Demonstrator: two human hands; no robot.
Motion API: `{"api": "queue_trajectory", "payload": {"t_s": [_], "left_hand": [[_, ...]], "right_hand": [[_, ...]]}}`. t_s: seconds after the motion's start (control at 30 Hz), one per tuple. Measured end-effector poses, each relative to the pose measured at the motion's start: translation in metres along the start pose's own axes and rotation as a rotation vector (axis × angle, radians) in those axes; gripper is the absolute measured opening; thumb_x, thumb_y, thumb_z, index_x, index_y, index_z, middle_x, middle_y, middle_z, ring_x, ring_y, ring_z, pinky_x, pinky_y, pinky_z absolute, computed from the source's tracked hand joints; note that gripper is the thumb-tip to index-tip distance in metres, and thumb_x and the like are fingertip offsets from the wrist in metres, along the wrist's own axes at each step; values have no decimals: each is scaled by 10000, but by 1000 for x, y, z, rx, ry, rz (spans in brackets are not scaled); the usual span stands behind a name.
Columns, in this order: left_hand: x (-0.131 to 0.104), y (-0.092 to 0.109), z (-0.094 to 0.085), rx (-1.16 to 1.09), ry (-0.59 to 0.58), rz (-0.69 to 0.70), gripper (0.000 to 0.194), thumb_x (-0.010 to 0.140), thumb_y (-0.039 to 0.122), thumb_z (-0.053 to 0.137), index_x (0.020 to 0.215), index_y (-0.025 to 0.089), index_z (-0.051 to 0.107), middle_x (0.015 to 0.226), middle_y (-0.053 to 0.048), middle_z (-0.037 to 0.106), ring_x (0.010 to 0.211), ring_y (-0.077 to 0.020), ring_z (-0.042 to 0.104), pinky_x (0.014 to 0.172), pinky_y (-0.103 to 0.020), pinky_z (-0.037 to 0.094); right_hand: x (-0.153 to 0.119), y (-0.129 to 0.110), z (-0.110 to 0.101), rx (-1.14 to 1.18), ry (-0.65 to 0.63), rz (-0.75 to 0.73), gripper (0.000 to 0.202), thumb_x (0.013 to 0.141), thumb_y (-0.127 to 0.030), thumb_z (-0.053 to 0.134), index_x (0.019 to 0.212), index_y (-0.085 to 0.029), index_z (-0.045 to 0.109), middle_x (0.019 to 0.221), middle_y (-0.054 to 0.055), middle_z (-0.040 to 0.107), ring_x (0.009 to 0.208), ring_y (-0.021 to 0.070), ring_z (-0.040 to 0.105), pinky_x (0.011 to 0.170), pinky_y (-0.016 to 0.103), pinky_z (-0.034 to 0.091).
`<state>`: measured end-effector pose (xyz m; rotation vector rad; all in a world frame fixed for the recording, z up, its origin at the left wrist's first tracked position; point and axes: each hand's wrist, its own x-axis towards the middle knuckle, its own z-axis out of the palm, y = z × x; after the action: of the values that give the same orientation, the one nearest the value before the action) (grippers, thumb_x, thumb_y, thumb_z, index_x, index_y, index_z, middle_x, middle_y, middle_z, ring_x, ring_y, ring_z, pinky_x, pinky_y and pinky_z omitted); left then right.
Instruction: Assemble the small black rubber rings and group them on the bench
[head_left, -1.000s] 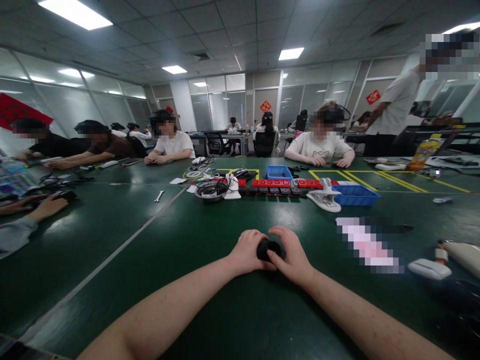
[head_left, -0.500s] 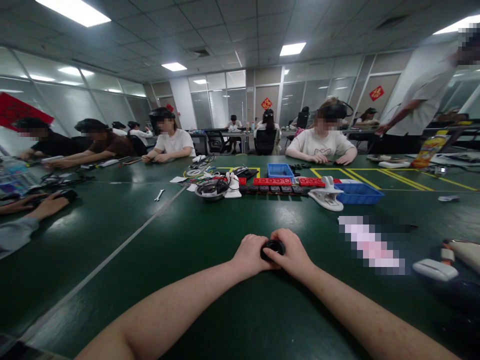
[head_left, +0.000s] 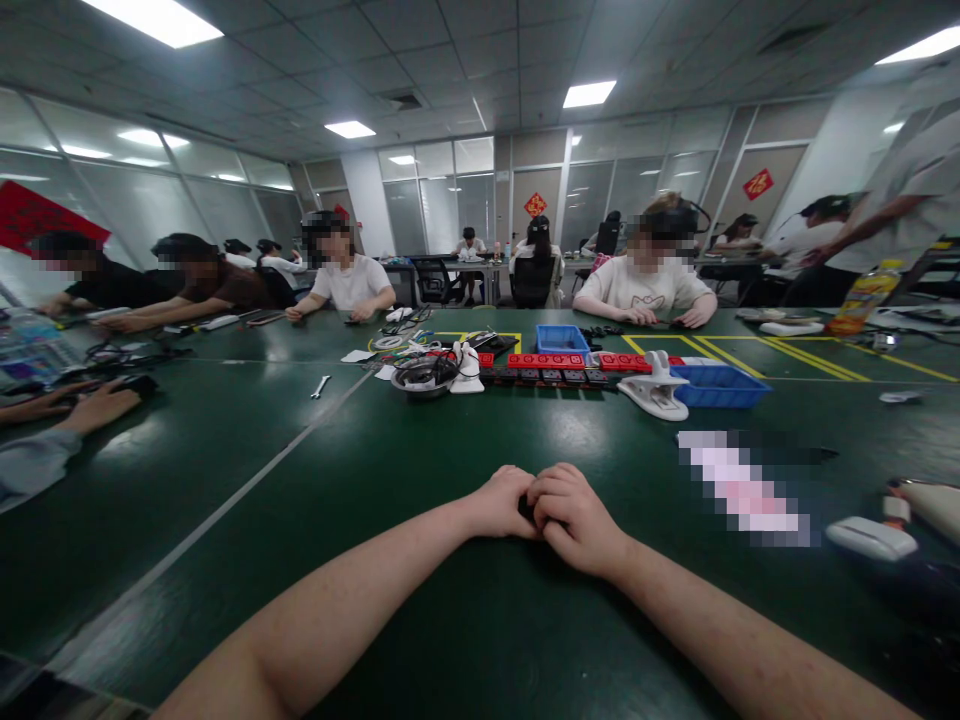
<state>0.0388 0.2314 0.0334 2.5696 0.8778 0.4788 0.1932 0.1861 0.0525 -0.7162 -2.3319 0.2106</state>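
A small black round object (head_left: pixel 527 509) is between my two hands, low over the green table (head_left: pixel 420 600). Only a dark sliver of it shows now; its kind cannot be made out. My left hand (head_left: pixel 504 500) is closed around its left side. Curled fingers of my right hand (head_left: pixel 574 515) lie over its top and right side, hiding most of it, and touch the left hand's fingertips.
Ahead lie a dark bowl of cables (head_left: pixel 421 380), red and black power strips (head_left: pixel 551 361), a white clamp (head_left: pixel 657 388) and blue bins (head_left: pixel 716 385). A wrench (head_left: pixel 320 387) is to the left, a white case (head_left: pixel 870 538) to the right. A co-worker's hands (head_left: pixel 101 408) work at far left.
My right hand has turned over, its fingers now curled across the top of the black round object, whose ring-shaped upper face showed before. The left hand has stayed around it.
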Motion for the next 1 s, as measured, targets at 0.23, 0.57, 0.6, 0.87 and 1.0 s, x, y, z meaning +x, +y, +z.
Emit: {"api": "queue_trajectory", "payload": {"t_s": [0.23,0.57,0.6,0.87,1.0], "left_hand": [[-12,13,2,-1,186,-89,676,500,525,720,1034,180,488,1009,-46,547,955,-236,507,942,-415,297],[-12,32,4,148,166,-257,454,592,542,635,850,178,547,819,-32,577,793,-225,537,755,-365,387],[-11,31,5,157,165,-255,425,597,525,635,819,175,543,799,-29,573,779,-220,536,746,-360,388],[-7,10,-1,-12,23,-12,203,610,268,651,745,167,537,744,21,554,721,-160,531,688,-264,394],[-4,1,-1,-38,-21,10,165,584,212,665,664,158,531,701,36,540,696,-142,529,655,-231,398]], "right_hand": [[2,-4,-9,-185,99,218,225,733,-283,499,936,-189,520,935,70,573,878,220,509,792,384,373],[7,-6,-9,-294,-80,414,146,723,-321,585,742,-185,537,756,36,570,725,193,530,658,334,392],[7,-7,-10,-286,-88,405,130,723,-305,583,754,-185,542,762,38,573,736,195,532,671,339,394],[3,-10,-16,-107,-102,136,200,658,-106,479,819,-192,559,838,36,595,821,182,529,796,360,387],[-1,-5,-4,-15,-6,37,188,619,-78,422,710,-193,539,823,46,591,834,192,523,781,368,402]]}}
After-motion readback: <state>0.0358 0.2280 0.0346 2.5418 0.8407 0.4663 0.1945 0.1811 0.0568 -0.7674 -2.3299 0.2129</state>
